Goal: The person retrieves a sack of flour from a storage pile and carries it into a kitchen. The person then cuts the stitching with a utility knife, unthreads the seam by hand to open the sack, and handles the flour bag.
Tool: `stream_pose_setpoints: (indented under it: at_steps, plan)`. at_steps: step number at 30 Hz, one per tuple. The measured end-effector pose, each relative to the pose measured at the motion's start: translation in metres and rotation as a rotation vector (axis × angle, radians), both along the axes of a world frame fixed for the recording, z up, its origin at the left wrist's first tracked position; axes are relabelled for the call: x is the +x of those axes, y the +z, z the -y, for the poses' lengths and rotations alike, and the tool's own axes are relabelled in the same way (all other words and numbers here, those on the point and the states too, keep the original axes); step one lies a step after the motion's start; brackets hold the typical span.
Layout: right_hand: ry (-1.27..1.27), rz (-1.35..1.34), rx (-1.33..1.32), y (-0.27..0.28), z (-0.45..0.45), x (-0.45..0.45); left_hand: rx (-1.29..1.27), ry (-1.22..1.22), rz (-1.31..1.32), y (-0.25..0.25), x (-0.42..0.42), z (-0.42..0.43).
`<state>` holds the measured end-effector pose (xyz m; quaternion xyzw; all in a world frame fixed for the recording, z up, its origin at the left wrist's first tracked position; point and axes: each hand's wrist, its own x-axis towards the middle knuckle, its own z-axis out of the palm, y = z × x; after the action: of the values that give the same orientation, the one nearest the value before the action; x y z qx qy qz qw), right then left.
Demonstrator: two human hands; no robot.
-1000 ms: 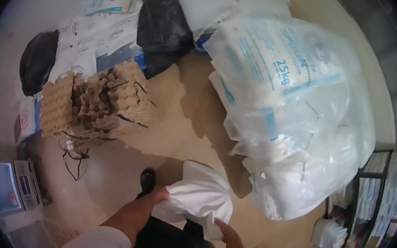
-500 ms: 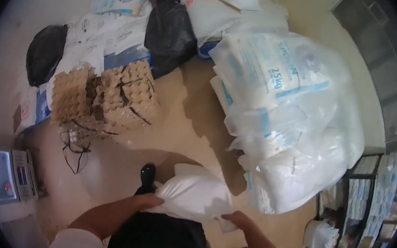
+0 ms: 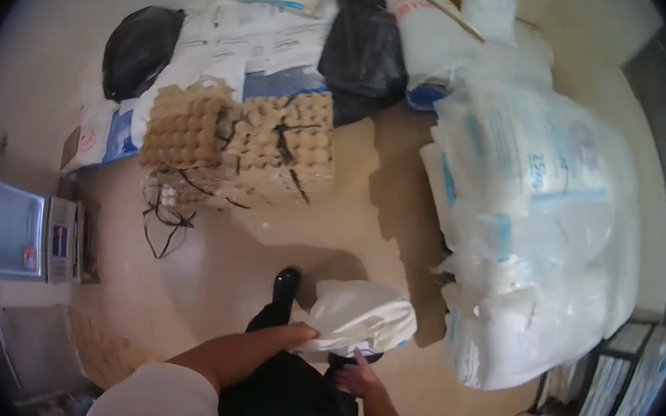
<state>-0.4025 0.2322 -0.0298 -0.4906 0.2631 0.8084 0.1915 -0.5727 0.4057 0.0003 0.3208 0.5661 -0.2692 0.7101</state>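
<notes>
A white sack [image 3: 359, 315], soft and creased, hangs in front of my legs over the floor. My left hand [image 3: 303, 337] is closed on the sack's near left edge, with its fingertips partly hidden in the fabric. Just below the sack's near right edge is my right hand [image 3: 358, 376], its fingers apart, one pointing up at the edge and others toward my left. Nothing shows in that hand. A blue mark peeks out at the sack's right end. What the sack holds, if anything, is hidden.
Stacked egg trays [image 3: 283, 143] tied with black strips stand ahead on the left. A big pile of plastic-wrapped flour sacks [image 3: 537, 252] rises on the right. Black bags [image 3: 363, 58] lie against the back. A glass-fronted appliance [image 3: 6, 229] is at left, a loaded shelf [image 3: 612, 387] at right.
My right hand has let go of the sack's right corner and moved left beneath its near edge. The sack has bunched up. The whole view has shifted, with surroundings now farther right.
</notes>
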Motion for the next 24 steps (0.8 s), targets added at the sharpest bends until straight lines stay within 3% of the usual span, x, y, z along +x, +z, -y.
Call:
stream_pose_setpoints:
  at_steps: [3, 6, 9, 11, 12, 13, 15, 16, 18, 20, 21, 24]
  plan:
    - [-0.205, -0.193, 0.008, -0.003, -0.035, -0.044, 0.107, -0.232, 0.158, 0.001, 0.001, 0.014]
    - [-0.482, 0.043, 0.163, -0.020, -0.082, -0.090, 0.134, -0.570, 0.227, -0.012, -0.008, 0.016]
    - [-0.312, 0.523, 0.179, -0.030, -0.102, -0.094, 0.054, -0.639, 0.275, -0.017, -0.030, -0.008]
    - [-0.408, 0.376, 0.068, -0.046, -0.092, -0.098, -0.077, -0.471, 0.408, -0.001, -0.059, -0.026]
    - [-0.445, 0.313, 0.016, -0.058, -0.083, -0.090, -0.075, -0.291, 0.356, 0.034, -0.073, -0.039]
    - [-0.475, 0.254, -0.030, -0.066, -0.079, -0.078, -0.182, -0.047, 0.321, 0.030, -0.107, -0.054]
    - [-0.503, 0.128, -0.111, -0.081, -0.080, -0.066, -0.158, 0.444, 0.460, 0.037, -0.206, -0.062]
    - [-0.408, 0.278, 0.006, -0.068, -0.088, -0.074, 0.130, 0.558, 0.081, 0.009, -0.255, -0.048]
    - [-0.297, 0.395, 0.092, -0.070, -0.091, -0.077, 0.495, 0.335, -0.348, 0.020, -0.344, -0.018]
    - [-0.224, 0.512, 0.191, -0.054, -0.090, -0.087, 0.472, 0.225, -0.612, 0.047, -0.417, 0.026]
    - [-0.139, 0.550, 0.109, -0.052, -0.094, -0.084, 0.398, 0.283, -0.667, 0.064, -0.440, 0.048]
    - [0.039, 0.603, 0.317, -0.022, -0.098, -0.093, 0.203, 0.434, -0.681, 0.097, -0.482, 0.109]
